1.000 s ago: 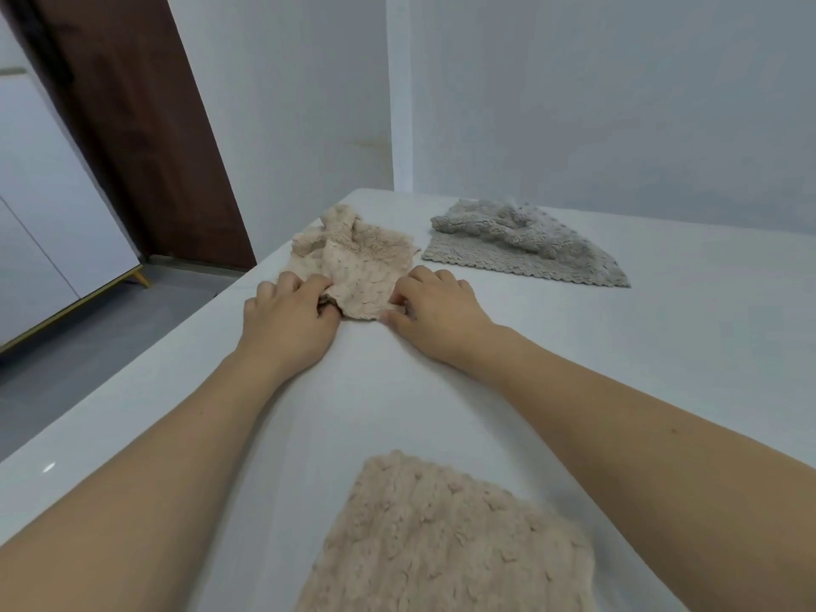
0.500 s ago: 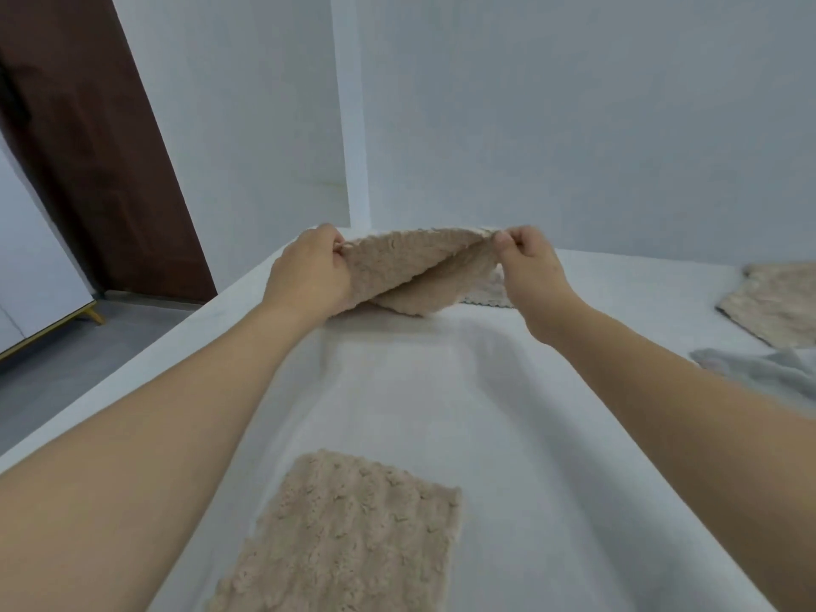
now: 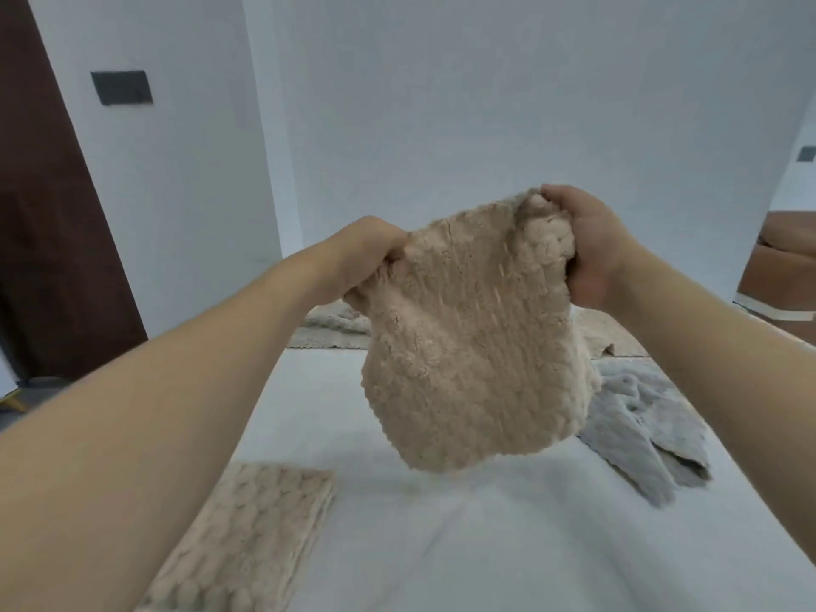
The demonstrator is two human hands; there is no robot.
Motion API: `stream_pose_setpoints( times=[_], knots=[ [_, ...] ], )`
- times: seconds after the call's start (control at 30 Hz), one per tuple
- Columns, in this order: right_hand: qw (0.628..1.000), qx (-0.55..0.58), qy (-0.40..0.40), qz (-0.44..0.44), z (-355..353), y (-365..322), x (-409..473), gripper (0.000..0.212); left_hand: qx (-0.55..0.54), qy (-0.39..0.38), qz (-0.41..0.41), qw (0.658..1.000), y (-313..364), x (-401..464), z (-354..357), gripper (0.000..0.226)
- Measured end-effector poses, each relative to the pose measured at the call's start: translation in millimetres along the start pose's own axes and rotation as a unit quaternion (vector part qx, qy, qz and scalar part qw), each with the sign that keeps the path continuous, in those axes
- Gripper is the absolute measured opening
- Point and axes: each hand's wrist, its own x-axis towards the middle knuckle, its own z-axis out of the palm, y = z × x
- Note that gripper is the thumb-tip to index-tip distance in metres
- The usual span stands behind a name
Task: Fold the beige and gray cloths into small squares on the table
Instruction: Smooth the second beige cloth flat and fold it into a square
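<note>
Beige fleece cloth [image 3: 477,346] held up in the air above the white worktop [image 3: 463,545], hanging loose with its lower edge clear of the surface. Left hand [image 3: 368,254] curled round the cloth's upper left corner, fingers hidden behind bunched fabric. Right hand [image 3: 587,245] gripping the upper right corner, a wad of fleece gathered in the palm, set higher than the left so the top edge slopes. Cloth blurred along its lower edge.

Folded beige cloth [image 3: 251,536] lying flat on the worktop at lower left, near edge cut off by the frame, well apart from the held cloth. Crumpled gray cloth [image 3: 640,426] lying unfolded on the worktop to the right, partly hidden behind the hanging beige one. Another gray cloth [image 3: 331,329] farther back on the worktop, seen between the left forearm and the held cloth, only partly visible. One more beige cloth [image 3: 613,333] at the far right of the worktop, mostly hidden behind the right forearm.

Dark brown door [image 3: 48,240] at left, dark wall plate [image 3: 121,87] on the white wall beside it, brown furniture [image 3: 781,267] at the right edge
</note>
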Motion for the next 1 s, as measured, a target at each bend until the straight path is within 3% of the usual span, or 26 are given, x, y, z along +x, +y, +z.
stream_pose_setpoints(
  times=[0.07, 0.13, 0.23, 0.33, 0.43, 0.53, 0.63, 0.87, 1.0],
  knots=[
    [0.999, 0.036, -0.025, -0.008, -15.3, -13.7, -14.8, 0.019, -0.053, -0.014, -0.022, 0.998, 14.1, -10.4, 7.2, 0.007],
    [0.999, 0.032, -0.023, 0.008, -29.0, -15.7, -20.6, 0.025, -0.028, -0.021, -0.031, 0.999, 19.2, -13.1, 15.0, 0.007],
    [0.993, -0.097, -0.004, 0.061, -46.1, 3.2, -13.8, 0.023, 0.064, -0.017, -0.025, 0.997, 10.6, -4.5, 30.1, 0.017],
    [0.960, -0.250, -0.002, 0.123, -62.6, 40.6, 1.5, 0.017, 0.197, -0.055, -0.002, 0.979, -21.0, 10.8, 47.0, 0.017],
    [0.922, -0.361, -0.010, 0.141, -70.7, 85.6, 12.5, 0.022, 0.358, -0.105, -0.020, 0.928, -67.0, 23.9, 63.2, 0.022],
    [0.867, -0.474, -0.027, 0.149, -78.4, 136.2, 33.0, 0.025, 0.418, -0.126, -0.048, 0.898, -114.8, 39.8, 83.8, 0.024],
    [0.807, -0.576, -0.024, 0.129, -80.7, 180.4, 61.8, 0.020, 0.428, -0.103, -0.072, 0.895, -149.4, 55.3, 95.2, 0.021],
    [0.762, -0.642, -0.009, 0.077, -72.3, 217.3, 130.7, 0.018, 0.510, -0.074, -0.079, 0.853, -185.1, 106.0, 98.1, 0.009],
    [0.730, -0.682, 0.022, 0.041, -70.6, 223.6, 161.4, 0.018, 0.549, 0.024, -0.033, 0.835, -197.2, 128.9, 105.7, 0.032]
  ],
)
